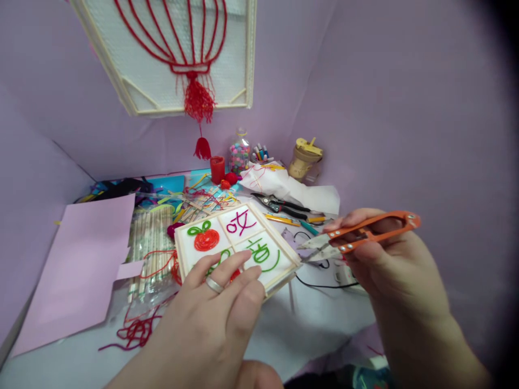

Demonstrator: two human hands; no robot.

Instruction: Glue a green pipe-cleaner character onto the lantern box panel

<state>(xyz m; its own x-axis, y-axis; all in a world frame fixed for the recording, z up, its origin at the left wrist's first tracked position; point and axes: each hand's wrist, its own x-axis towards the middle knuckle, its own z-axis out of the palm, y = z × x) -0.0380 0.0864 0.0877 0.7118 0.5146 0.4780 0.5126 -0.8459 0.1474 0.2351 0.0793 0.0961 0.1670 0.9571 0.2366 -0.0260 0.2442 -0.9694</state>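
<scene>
My left hand lies spread over the framed yarn picture, hiding its lower-left panels. My right hand grips orange thread snips, blades parted near the frame's corner.

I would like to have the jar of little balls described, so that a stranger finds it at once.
Start from the big frame on the wall, with the red yarn lantern. Just below its lower right corner, the jar stands at the back of the table. It is see-through and holds many-coloured little balls, unlike the plain red candle-like cylinder on its left.
</scene>
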